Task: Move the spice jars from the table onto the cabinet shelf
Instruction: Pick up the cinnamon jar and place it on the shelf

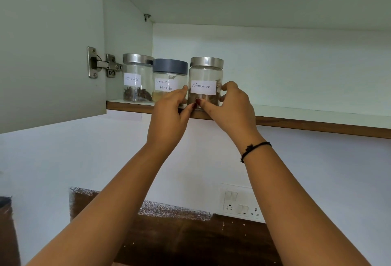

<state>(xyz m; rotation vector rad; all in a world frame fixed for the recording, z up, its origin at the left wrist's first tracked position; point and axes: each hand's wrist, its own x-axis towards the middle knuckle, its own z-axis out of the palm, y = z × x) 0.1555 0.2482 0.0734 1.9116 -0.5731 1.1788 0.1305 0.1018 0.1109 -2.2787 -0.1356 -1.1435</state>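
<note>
while cinnamon jar [206,75] stands on shelf [317,115], left hand [169,115], right hand [234,109] grip it.

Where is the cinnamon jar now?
Head view, centre: cinnamon jar on the cabinet shelf, right of the Garam Masala jar, held by left hand and right hand.

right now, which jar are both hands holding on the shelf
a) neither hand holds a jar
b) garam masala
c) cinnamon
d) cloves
c: the left hand and right hand both curl round the cinnamon jar, the rightmost of three standing on the shelf.
</note>
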